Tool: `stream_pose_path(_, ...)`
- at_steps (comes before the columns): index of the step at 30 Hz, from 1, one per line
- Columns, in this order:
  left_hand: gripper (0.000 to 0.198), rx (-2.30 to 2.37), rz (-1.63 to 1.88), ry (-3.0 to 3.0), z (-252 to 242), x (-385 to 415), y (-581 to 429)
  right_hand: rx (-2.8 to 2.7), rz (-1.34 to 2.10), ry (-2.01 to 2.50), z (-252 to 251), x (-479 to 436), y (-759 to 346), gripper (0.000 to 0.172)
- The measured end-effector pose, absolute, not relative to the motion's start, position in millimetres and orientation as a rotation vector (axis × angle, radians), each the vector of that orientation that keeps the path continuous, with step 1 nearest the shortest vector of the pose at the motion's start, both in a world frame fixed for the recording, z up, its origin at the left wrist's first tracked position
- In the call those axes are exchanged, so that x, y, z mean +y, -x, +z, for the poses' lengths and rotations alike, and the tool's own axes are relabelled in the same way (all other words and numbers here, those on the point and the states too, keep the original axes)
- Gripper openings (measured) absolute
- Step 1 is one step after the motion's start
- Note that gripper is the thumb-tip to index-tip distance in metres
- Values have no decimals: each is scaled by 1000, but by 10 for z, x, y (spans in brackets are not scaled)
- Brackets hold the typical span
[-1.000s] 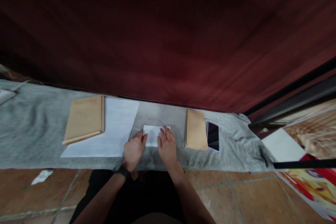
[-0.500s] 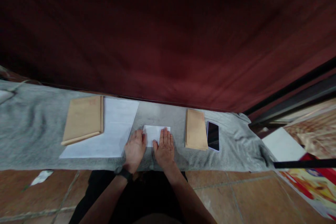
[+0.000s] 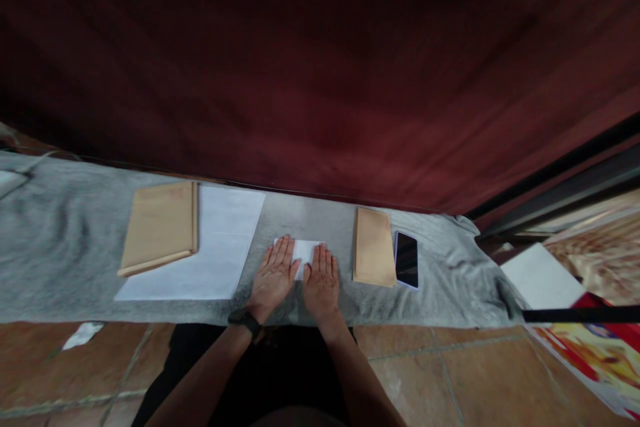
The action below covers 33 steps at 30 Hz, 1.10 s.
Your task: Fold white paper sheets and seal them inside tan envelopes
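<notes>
A small white piece of paper (image 3: 303, 256), apparently folded, lies flat on the grey cloth in front of me. My left hand (image 3: 275, 273) rests flat over its left end, fingers stretched out and pointing away from me. On the right end lies my right hand (image 3: 322, 279), palm down with the fingers extended. Only the middle of the paper shows between the two hands; both ends are covered.
Brown envelopes (image 3: 159, 223) lie partly over large white sheets (image 3: 223, 240) on the left. To the right are more brown envelopes (image 3: 374, 247) and a phone (image 3: 407, 260). A grey cloth (image 3: 450, 267) covers the narrow surface, with a dark red panel (image 3: 320, 113) behind it.
My left hand has moved right and forward from the paper's left edge to lie flat on it, its fingers now straight. My right hand has shifted slightly right.
</notes>
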<state>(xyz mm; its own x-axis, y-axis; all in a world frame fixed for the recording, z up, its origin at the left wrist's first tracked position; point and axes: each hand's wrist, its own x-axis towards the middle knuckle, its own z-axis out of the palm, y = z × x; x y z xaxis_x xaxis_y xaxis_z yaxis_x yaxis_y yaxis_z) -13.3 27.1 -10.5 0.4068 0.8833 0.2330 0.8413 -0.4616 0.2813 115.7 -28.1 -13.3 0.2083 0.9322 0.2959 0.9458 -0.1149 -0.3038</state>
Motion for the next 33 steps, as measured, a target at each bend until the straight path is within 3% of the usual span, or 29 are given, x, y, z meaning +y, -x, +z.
stream_pose_path(8,72,1649,505,-2522,-123,240,150,-1674,-73,2074,-113,-329,-1351,52)
stream_pose_path(13,60,1613,417,-2574,-132,246,199,-1807,51,1935,15,-105,-1066,52)
stream_pose_path(17,62,1578,403,-2591,-156,244,232,-2015,156,1790,8,12,-942,52)
stream_pose_path(33,63,1706,624,-2396,-132,139,266,-1869,-134,1974,-216,-296,-1492,55)
